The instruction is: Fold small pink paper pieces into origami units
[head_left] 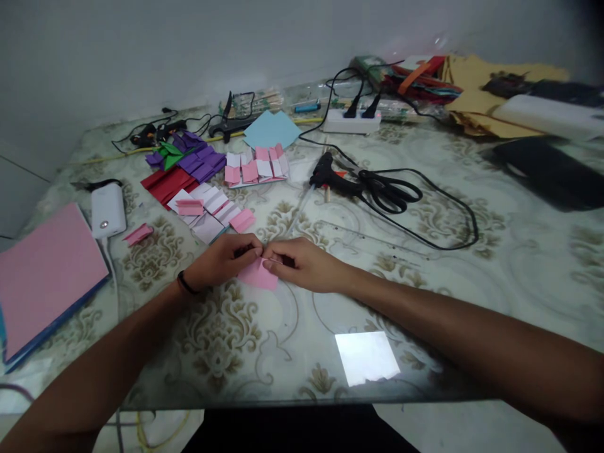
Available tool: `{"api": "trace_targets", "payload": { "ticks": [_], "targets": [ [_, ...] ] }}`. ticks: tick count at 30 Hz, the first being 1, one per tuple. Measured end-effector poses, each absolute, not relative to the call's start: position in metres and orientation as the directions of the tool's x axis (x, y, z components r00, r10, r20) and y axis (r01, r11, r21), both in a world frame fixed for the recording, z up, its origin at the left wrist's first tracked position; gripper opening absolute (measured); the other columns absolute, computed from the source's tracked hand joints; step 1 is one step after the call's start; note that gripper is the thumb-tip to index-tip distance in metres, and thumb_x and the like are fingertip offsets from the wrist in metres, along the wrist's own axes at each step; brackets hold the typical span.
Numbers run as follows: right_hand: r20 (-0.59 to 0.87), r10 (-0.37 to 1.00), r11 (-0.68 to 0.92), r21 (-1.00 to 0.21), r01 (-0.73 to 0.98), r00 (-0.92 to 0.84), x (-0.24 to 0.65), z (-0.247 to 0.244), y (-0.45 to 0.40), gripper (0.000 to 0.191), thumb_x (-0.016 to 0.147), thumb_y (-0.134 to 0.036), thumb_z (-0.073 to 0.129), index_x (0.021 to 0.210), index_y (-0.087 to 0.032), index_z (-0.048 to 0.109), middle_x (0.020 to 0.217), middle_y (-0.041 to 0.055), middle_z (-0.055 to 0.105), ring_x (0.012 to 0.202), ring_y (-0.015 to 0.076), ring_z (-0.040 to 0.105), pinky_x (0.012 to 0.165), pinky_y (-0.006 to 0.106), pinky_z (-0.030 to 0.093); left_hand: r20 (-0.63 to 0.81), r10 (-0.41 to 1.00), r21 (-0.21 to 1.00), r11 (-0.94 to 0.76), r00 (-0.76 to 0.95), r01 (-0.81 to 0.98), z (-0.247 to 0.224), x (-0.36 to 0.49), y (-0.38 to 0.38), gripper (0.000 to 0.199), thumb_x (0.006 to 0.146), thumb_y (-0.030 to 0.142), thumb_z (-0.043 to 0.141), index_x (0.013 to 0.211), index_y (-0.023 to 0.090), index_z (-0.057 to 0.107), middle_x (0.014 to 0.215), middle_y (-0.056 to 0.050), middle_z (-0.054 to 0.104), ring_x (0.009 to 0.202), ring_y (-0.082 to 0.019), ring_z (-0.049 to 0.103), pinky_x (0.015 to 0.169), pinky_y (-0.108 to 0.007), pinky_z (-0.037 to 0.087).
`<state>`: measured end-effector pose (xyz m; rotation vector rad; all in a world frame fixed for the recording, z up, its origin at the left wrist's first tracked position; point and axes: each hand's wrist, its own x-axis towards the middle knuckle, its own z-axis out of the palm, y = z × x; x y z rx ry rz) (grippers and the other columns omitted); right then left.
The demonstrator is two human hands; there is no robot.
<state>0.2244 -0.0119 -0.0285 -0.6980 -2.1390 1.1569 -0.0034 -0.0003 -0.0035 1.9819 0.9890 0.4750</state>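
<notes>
A small piece of pink paper (258,277) is pinched between both my hands, just above the patterned tabletop. My left hand (229,257) grips its upper left edge with thumb and fingertips. From the other side, my right hand (302,261) pinches the upper right edge, and the fingertips of both hands meet there. Folded pink and white paper pieces (207,211) lie beyond my left hand. One loose folded pink piece (138,234) rests farther left. Behind my right hand is a clear ruler (368,239).
A black glue gun (335,176) with a coiled cord lies beyond my hands. Behind it is a white power strip (352,121). On the left are a white power bank (108,211) and a stack of pink sheets (51,277). Light blue paper (272,129) lies at the back.
</notes>
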Motion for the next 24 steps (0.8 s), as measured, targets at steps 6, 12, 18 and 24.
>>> {"api": "trace_targets", "payload": {
  "ticks": [6,12,18,24],
  "targets": [
    [0.265,0.689,0.486,-0.860,0.158,-0.675,0.2243,-0.0286,-0.0115,0.023,0.102,-0.031,0.056,0.089,-0.015,0.066,0.067,-0.0042,0.053,0.059,0.0077,0.046,0.059,0.020,0.036,-0.023,0.789,0.811,-0.345,0.614,0.473,-0.0049,-0.0049,-0.0004,0.027,0.097,0.033,0.055,0.083,0.013,0.067,0.068,0.003,0.055,0.063,-0.008,0.045,0.058,-0.020,0.035],
    [0.270,0.683,0.495,-0.855,0.158,-0.678,0.2242,-0.0289,-0.0120,0.023,0.102,-0.030,0.056,0.088,-0.015,0.065,0.067,-0.0044,0.052,0.059,0.0077,0.046,0.059,0.020,0.036,-0.016,0.789,0.817,-0.344,0.614,0.463,-0.0043,-0.0040,-0.0003,0.026,0.097,0.033,0.055,0.083,0.014,0.066,0.067,0.003,0.054,0.061,-0.008,0.044,0.057,-0.020,0.035],
    [0.271,0.684,0.493,-0.856,0.155,-0.678,0.2244,-0.0277,-0.0123,0.023,0.103,-0.030,0.056,0.088,-0.015,0.065,0.067,-0.0046,0.052,0.059,0.0075,0.045,0.060,0.020,0.036,-0.018,0.790,0.812,-0.346,0.613,0.470,-0.0033,-0.0038,-0.0003,0.025,0.097,0.032,0.054,0.083,0.014,0.066,0.068,0.003,0.056,0.062,-0.008,0.045,0.058,-0.020,0.036],
    [0.254,0.690,0.476,-0.865,0.160,-0.678,0.2243,-0.0279,-0.0124,0.022,0.103,-0.030,0.056,0.089,-0.015,0.065,0.068,-0.0043,0.053,0.060,0.0081,0.046,0.061,0.021,0.037,-0.018,0.789,0.806,-0.352,0.615,0.476,-0.0039,-0.0040,0.0001,0.028,0.098,0.034,0.054,0.082,0.014,0.066,0.068,0.002,0.057,0.063,-0.009,0.046,0.059,-0.021,0.036]
  ]
}}
